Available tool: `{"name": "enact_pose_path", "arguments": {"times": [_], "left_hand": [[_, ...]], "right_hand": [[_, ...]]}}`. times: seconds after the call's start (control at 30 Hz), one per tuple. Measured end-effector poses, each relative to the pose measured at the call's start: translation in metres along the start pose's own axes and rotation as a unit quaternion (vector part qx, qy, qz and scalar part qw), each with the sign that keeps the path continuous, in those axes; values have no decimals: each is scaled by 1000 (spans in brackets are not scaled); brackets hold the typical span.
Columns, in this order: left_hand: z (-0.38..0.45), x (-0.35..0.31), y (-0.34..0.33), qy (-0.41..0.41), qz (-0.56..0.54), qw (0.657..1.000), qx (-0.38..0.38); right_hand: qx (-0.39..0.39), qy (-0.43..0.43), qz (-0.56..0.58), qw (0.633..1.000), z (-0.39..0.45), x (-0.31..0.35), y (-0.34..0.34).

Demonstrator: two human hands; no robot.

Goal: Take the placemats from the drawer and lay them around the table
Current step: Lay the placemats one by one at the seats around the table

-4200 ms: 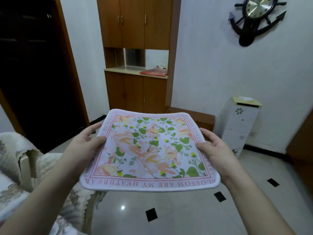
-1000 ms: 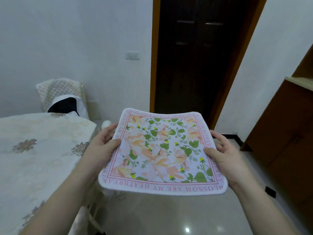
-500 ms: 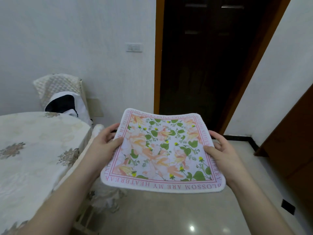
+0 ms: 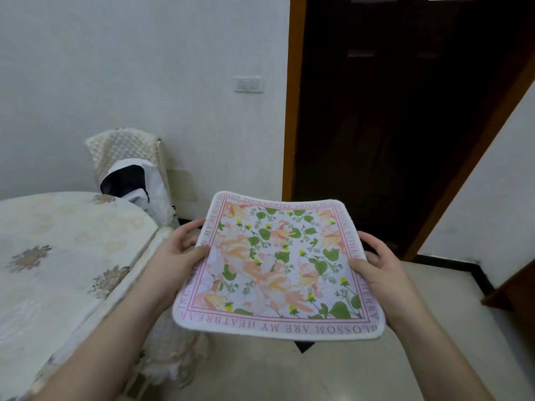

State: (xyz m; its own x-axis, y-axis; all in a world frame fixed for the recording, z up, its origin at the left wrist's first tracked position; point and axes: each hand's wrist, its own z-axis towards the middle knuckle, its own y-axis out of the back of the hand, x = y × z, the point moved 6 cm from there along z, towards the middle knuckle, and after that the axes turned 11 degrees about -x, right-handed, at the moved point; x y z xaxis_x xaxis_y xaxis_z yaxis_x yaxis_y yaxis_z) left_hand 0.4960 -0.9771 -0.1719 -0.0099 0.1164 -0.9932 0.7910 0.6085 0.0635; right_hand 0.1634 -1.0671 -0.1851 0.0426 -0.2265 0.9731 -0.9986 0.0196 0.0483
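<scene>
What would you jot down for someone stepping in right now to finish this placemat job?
Left hand and right hand each grip a side edge of the floral placemat, held flat in the air.
The table with its cloth is to the left; no mat lies on the part in view.
Done: placemat in hand.
Left: lay it on the table, then the others.

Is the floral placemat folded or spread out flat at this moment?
Spread out. The placemat shows its whole printed face and all four borders, held by its side edges between the left hand and right hand, slightly sagging.
</scene>
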Motion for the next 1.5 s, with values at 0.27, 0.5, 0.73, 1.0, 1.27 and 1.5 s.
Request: {"name": "enact_pose_path", "arguments": {"times": [0.27,0.5,0.73,1.0,1.27,1.5], "left_hand": [[69,11,13,13,-6,999,-43],[150,9,43,17,-23,998,-63],[217,-5,84,-6,3,995,-96],[266,-6,89,-1,-2,992,-128],[324,3,44,19,-1,986,-165],[367,6,-9,38,23,980,-196]], "right_hand": [[31,0,-28,999,64,11,-60],[54,22,-58,997,117,36,-141],[83,28,-56,995,159,56,-221],[102,31,-74,992,216,63,-268],[126,14,-64,990,308,58,-285],[159,-3,-65,985,398,71,-285]]}}
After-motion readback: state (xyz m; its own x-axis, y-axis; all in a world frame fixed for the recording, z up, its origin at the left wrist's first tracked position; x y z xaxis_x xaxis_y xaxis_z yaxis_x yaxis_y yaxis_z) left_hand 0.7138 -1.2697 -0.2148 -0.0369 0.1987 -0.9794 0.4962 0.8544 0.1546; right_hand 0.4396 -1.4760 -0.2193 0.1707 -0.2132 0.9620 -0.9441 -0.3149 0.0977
